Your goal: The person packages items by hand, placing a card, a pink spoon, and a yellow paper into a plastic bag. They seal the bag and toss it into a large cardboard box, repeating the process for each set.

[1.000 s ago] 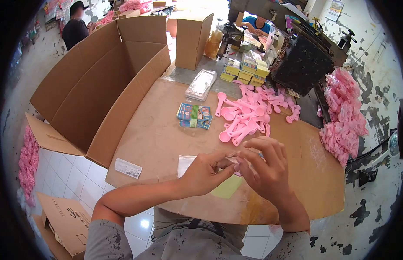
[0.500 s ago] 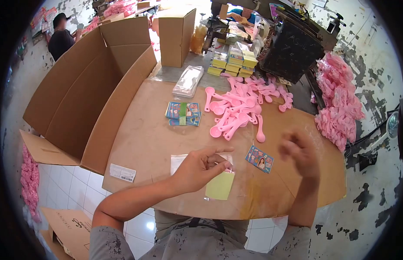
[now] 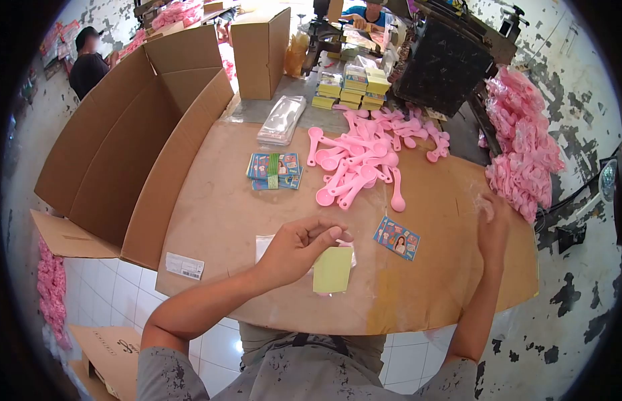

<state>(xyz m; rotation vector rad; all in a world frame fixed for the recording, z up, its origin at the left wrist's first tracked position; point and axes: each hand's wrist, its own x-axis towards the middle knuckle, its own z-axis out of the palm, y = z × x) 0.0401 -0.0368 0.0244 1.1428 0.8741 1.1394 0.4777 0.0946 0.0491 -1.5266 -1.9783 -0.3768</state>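
Observation:
My left hand point(image 3: 297, 250) is closed, thumb against curled fingers, at the top of a clear plastic bag point(image 3: 353, 257) with a plain yellow-green card point(image 3: 332, 271) in or on it. Some of the bag is hidden by the hand. White-looking plastic point(image 3: 263, 246) shows behind my left wrist. My right hand point(image 3: 495, 224) is stretched to the table's right side, beside the bagged pink pile; its fingers are blurred against translucent plastic. Between the hands lies a blue printed card point(image 3: 396, 238) with a portrait. Beyond it are loose pink measuring spoons point(image 3: 358, 160).
Banded blue cards point(image 3: 257, 172), clear bags point(image 3: 281, 120) and stacked card bundles point(image 3: 351, 87) lie farther back. A large open carton point(image 3: 184, 167) stands left. Bagged pink items point(image 3: 522, 154) are heaped right, near a dark machine point(image 3: 441, 63). Two people are in the background.
My right hand has moved right and away from the blue card, to the table's right side. My left hand stays by the yellow-green card, its fingers shifted slightly. The view has tilted a little.

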